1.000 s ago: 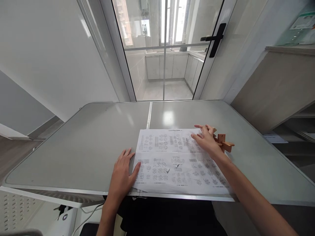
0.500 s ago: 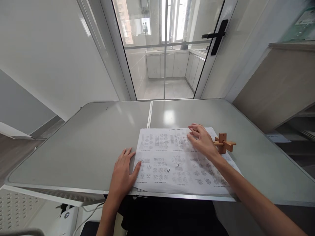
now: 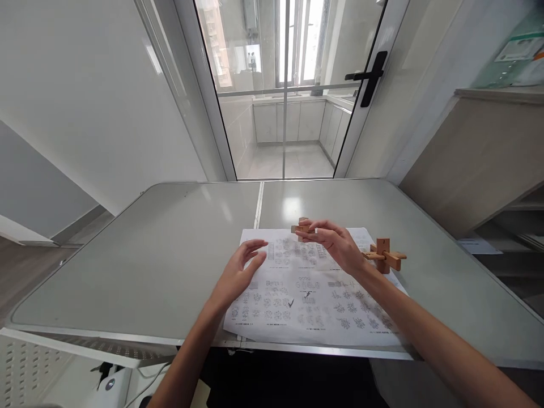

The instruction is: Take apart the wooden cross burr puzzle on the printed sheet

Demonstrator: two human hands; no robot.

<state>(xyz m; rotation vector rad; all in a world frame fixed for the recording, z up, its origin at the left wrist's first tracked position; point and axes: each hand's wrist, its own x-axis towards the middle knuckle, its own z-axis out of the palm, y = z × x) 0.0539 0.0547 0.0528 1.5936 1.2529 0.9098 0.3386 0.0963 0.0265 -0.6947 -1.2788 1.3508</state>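
Observation:
My right hand (image 3: 334,241) is closed with its fingertips on a small wooden burr puzzle (image 3: 294,229), raised over the far edge of a printed paper sheet (image 3: 293,275). The fingers cover much of this puzzle. My left hand (image 3: 243,269) hovers above the sheet's left side, fingers curved, thumb apart and nothing in it. A second wooden burr puzzle (image 3: 383,258), made of crossed sticks, stands at the sheet's right edge, beyond my right forearm. Rows of small diagrams cover the sheet, with two dark tick-like marks near its middle.
The grey folding table (image 3: 127,266) has a metal seam and a metal front edge. A glass door (image 3: 283,130) with a black handle (image 3: 372,78) stands behind it. At the right is a wooden shelf unit (image 3: 463,147); a white perforated surface (image 3: 34,362) lies lower left.
My right hand has moved left, and the small wooden puzzle now shows in its fingers. My left hand has lifted off the table and moved right and farther from me.

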